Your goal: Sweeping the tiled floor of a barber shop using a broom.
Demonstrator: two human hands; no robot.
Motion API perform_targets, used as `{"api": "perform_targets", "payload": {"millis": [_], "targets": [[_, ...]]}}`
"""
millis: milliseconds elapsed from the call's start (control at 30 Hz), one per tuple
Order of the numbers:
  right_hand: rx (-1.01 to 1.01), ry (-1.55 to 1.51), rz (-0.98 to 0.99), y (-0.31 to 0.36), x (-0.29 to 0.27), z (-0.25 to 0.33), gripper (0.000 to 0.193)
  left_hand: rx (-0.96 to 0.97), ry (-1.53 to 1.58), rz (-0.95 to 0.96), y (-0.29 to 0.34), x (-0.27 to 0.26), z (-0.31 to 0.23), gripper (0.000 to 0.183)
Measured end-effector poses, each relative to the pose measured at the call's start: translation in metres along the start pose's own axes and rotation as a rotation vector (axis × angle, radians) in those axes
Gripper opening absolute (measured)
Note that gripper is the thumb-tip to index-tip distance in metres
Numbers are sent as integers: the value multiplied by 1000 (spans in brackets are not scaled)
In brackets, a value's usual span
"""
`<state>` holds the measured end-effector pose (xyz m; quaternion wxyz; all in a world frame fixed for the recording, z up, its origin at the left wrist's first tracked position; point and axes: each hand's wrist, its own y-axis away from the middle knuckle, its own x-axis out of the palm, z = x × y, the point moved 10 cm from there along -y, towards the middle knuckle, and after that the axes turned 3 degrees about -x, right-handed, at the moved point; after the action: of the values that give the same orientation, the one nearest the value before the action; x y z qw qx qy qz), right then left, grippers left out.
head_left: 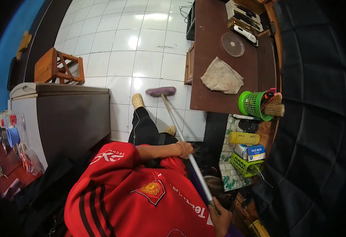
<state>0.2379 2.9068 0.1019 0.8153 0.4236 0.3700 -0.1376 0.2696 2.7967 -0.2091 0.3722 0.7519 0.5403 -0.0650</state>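
1 silver-handled broom (196, 170) slants with its slightly blurred purple head (157, 92) on the white tiled floor (119, 61).

Floor (102, 41): glossy white square tiles, darker joints, bright patches of reflected light. Wall (3, 39): blue, at left, dark band alongside. Stool (44, 70): brown wood, cross-braced, by the floor's left edge. Box-shaped unit (74, 114): grey, paler top edge, nearer than the stool. Table (212, 35): brown top. Black sheeting (311, 79): creased, beyond the table's right edge. Shelf covering (230, 183): brick-and-leaf pattern, below the table's near edge.
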Motion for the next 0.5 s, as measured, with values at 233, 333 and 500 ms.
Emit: {"api": "perform_targets", "payload": {"millis": [233,333,500], "targets": [[-19,71,-15,-33,63,-28,36,-195,47,140,-16,52,74,32],[-72,82,67,-81,116,8,40,-385,85,-81,6,20,157,33],[-379,239,25,-177,176,133,46,-702,207,-645,96,-94,279,44]]}}
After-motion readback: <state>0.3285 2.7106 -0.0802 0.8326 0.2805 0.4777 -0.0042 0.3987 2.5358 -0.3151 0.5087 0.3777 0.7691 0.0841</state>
